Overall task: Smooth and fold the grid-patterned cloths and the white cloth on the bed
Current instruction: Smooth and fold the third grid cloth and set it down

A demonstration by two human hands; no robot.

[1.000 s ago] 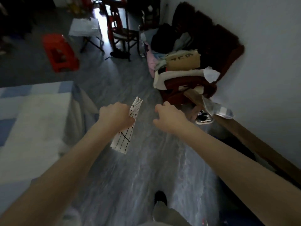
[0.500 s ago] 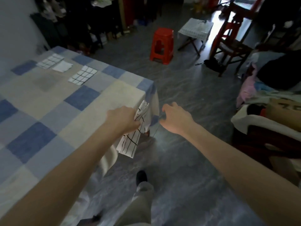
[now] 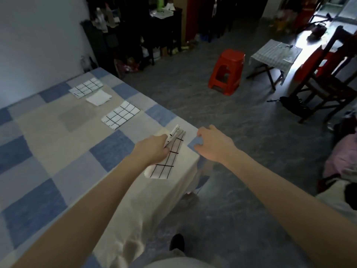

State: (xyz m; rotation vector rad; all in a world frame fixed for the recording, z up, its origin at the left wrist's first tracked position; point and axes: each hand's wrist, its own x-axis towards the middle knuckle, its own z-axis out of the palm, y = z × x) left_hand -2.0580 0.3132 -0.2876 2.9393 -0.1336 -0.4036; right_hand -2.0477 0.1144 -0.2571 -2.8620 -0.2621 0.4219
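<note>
Gripping a folded grid cloth [image 3: 167,154], the left hand [image 3: 152,149] reaches forward; right hand [image 3: 213,145] loosely spread.

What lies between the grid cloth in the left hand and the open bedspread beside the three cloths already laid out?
Nothing visible. The left hand grips the grid cloth over the bed's corner; the bedspread toward the nearest folded grid cloth is bare.

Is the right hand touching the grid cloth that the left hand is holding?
Apart. The head view shows bedspread between the right hand and the grid cloth, which only the left hand grips.
</note>
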